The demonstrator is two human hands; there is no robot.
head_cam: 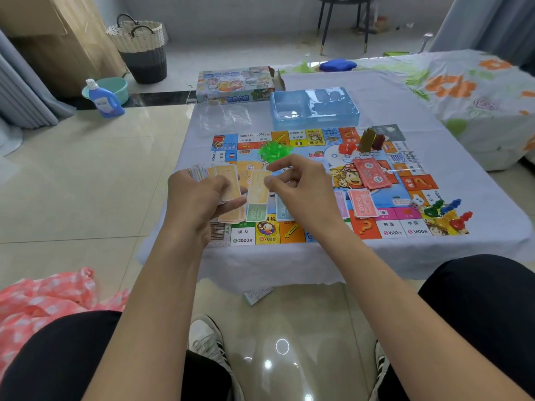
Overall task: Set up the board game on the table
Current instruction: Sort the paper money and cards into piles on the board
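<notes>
A colourful game board (385, 230) lies on the cloth-covered table (405, 256). My left hand (199, 195) grips a fanned stack of paper money (224, 175) over the board's left side. My right hand (301, 186) pinches one orange note (258, 188) by its top edge, just right of the stack. Green (256, 212) and blue notes lie on the board below it. Red notes (372, 173) rest at centre right. A pile of green houses (273, 150), red pieces (347, 147), a white die (417, 201) and coloured pawns (448, 211) sit on the board.
A blue plastic insert tray (314, 107), the game box (234, 83) and a clear bag (224, 115) lie behind the board. A floral-covered bed (463, 91) is at right. A detergent bottle (104, 99), basin and basket stand on the floor at left; a paper lies under the table.
</notes>
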